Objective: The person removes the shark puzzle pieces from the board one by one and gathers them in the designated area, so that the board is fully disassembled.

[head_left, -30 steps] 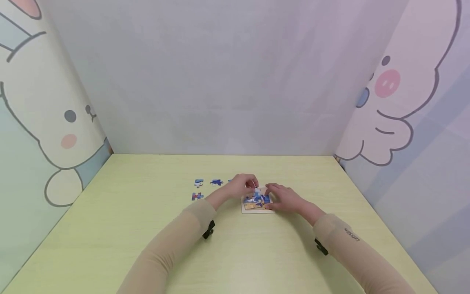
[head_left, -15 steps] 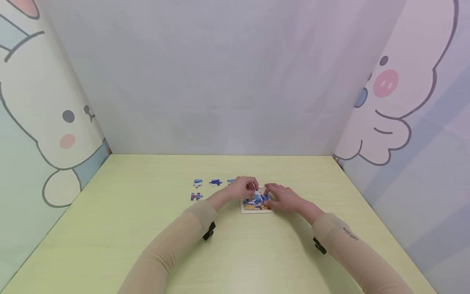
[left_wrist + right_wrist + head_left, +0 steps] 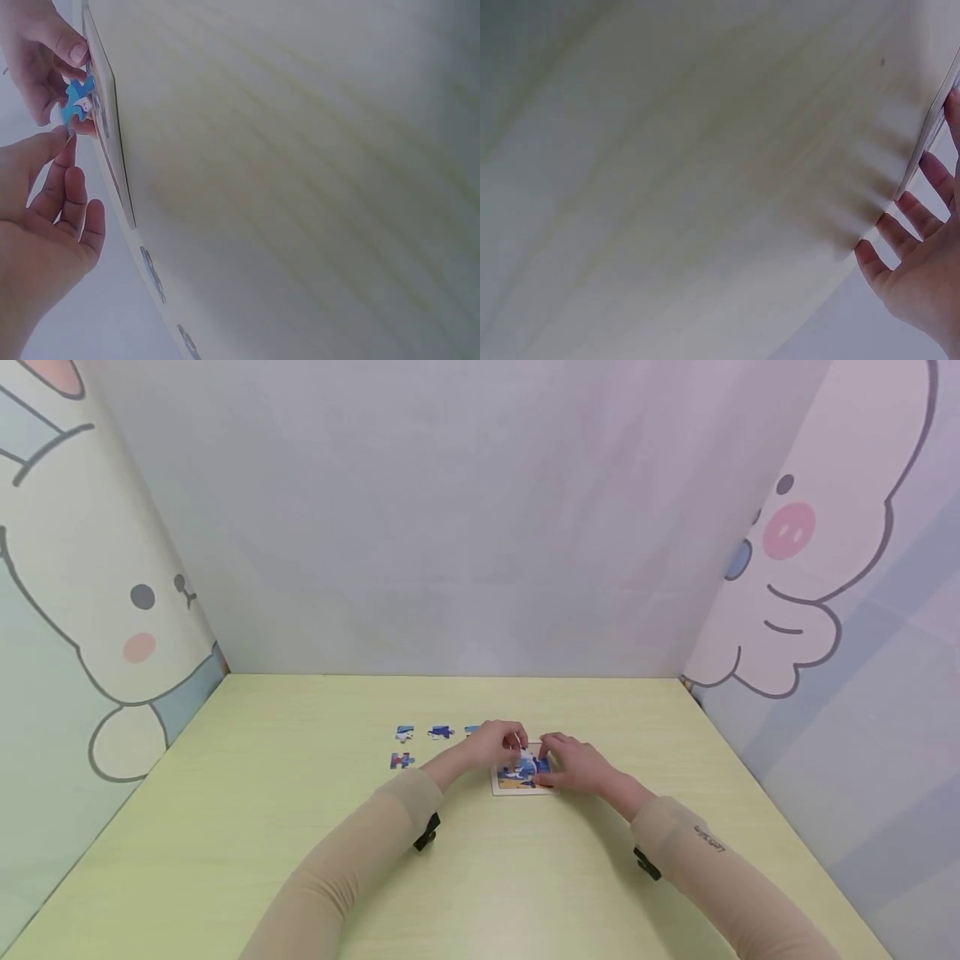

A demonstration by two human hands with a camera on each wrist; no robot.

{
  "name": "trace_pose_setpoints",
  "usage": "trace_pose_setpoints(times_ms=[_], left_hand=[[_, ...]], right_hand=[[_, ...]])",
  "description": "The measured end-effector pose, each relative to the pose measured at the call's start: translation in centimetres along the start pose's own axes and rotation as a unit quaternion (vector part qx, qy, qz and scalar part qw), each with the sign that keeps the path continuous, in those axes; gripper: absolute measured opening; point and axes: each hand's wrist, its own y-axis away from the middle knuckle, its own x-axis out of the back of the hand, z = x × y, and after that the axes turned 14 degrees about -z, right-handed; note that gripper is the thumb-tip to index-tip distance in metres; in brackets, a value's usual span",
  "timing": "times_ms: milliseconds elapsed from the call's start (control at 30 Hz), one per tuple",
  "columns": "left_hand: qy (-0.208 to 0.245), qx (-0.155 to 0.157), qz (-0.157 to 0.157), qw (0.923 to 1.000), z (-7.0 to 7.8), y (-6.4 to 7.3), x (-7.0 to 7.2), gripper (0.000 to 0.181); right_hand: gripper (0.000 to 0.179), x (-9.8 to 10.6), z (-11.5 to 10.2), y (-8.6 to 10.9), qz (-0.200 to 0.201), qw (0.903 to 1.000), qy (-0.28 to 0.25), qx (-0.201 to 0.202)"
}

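My left hand (image 3: 491, 744) pinches a blue-and-white jigsaw puzzle piece (image 3: 77, 99) between thumb and forefinger, with its other fingers loosely bent. The piece is tilted up over a pale-rimmed puzzle board (image 3: 517, 792), on which blue, white and yellow pieces lie. At the board's right side is my right hand (image 3: 579, 763). Its thumb reaches onto the board, while its spread fingers touch down along the far right edge, as the right wrist view shows. Part of the board's picture is hidden behind both hands.
To the left of the board lie loose puzzle pieces: a blue-white one (image 3: 405, 733), a dark blue one (image 3: 440, 732), a red-and-blue one (image 3: 402, 761), and one (image 3: 471, 729) partly behind my left hand. They rest on a pale yellow table (image 3: 300, 760) backed by a grey wall.
The piece in my left hand has been tipped up slightly from the board. My right thumb has shifted a little over the board's right part; the loose pieces stay where they were.
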Motion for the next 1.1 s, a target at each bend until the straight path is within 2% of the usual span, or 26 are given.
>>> trace_pose_setpoints(times_ms=[267, 600, 1100], left_hand=[[-0.011, -0.013, 0.026, 0.9995, -0.1, 0.7, 0.8, 0.013], [-0.024, -0.016, 0.02, 0.9994, -0.3, 2.5, 2.6, 0.015], [-0.001, -0.01, 0.018, 0.9998, -1.6, 5.9, 5.0, 0.01]], right_hand=[[0.039, -0.1, -0.3, -0.4, -0.012, 0.9998, 0.006, -0.017], [0.04, 0.1, -0.8, -0.2, -0.012, 0.9998, 0.004, -0.017], [0.039, 0.2, -0.7, 0.0, -0.008, 0.9998, 0.016, -0.013]])
